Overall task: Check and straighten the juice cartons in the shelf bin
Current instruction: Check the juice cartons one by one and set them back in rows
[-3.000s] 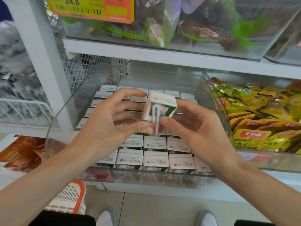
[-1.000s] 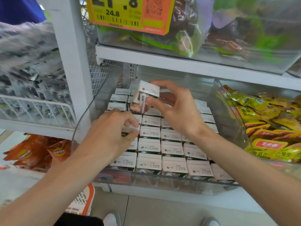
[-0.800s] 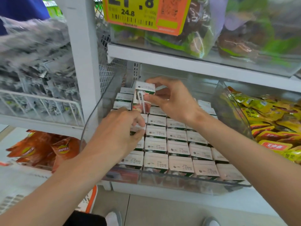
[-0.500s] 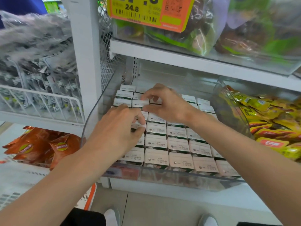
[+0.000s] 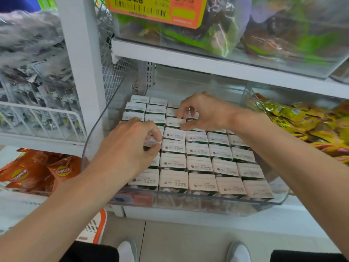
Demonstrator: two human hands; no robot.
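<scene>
**Two cartons being seated, most of the bin already neat**

The juice cartons (image 5: 198,154) stand upright in tight rows, tops up with printed date codes showing. They fill the clear shelf bin (image 5: 188,204) on the lower shelf.

The right hand (image 5: 205,112) reaches to the middle of the back rows. Its thumb and fingers are pinched on the edges of the back carton (image 5: 174,122), which sits slightly skewed against its neighbours.

The left hand (image 5: 126,150) is over the left column. Its fingers are curled, and index and thumb are closed on the left-column carton (image 5: 151,143). That carton is mostly hidden under the hand, so its tilt can't be told.

Progress, as a judgement: the front rows and the right side look level and square, so that part reads as done. Still to do:
- Press these two cartons flush.
- Look over the back rows the right hand covers.
- Look over the left column under the left palm.

The task looks well along but not finished.

Just to the right, a second clear bin holds yellow snack packs (image 5: 302,125). On the shelf above are bagged goods (image 5: 217,33) and an orange-yellow price tag (image 5: 156,10). To the left, beyond the white upright, is a wire basket (image 5: 37,118) of silvery packets. Orange chip bags (image 5: 47,171) lie below it. A white and orange basket (image 5: 96,227) sits on the floor by the person's shoes.
</scene>
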